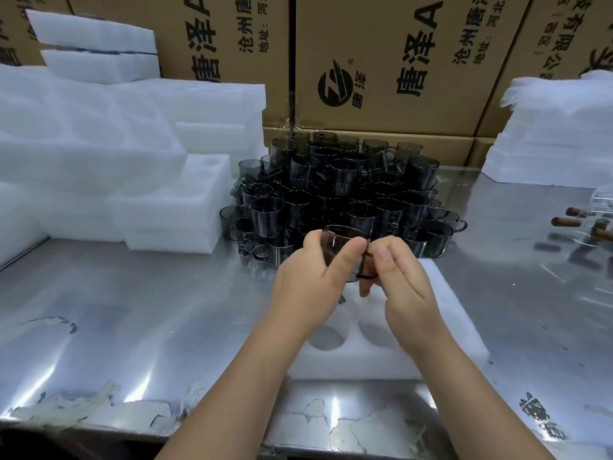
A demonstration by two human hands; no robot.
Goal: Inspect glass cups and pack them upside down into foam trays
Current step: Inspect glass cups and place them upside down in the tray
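Printed cardboard boxes [381, 61] wall off the back of a shiny steel table [132, 310]. White foam trays are stacked high on the left [99, 144], and a lower heap of foam sheets [557, 137] sits at the far right. Between them, against the boxes, stands a dense pile of smoky dark glass cups [348, 187], each with a handle – some upright, some tipped on their sides.

One single foam tray [457, 303] lies flat near the table's front edge, just in front of the pile. Two of its round pockets [326, 338] show between the forearms, and both hold nothing.

Both hands are raised above the far end of this tray, holding one glass cup [346, 232] clear of it. The left hand [308, 287] wraps the cup's body, thumb laid across the near side. The right hand [401, 283] meets it thumb to thumb, and its curled fingers seem to pinch the cup's dark handle [366, 276] – the fingers hide the exact contact. The cup's rim faces up and away.

A few small brown cylinders [565, 222] lie at the right edge of the table.
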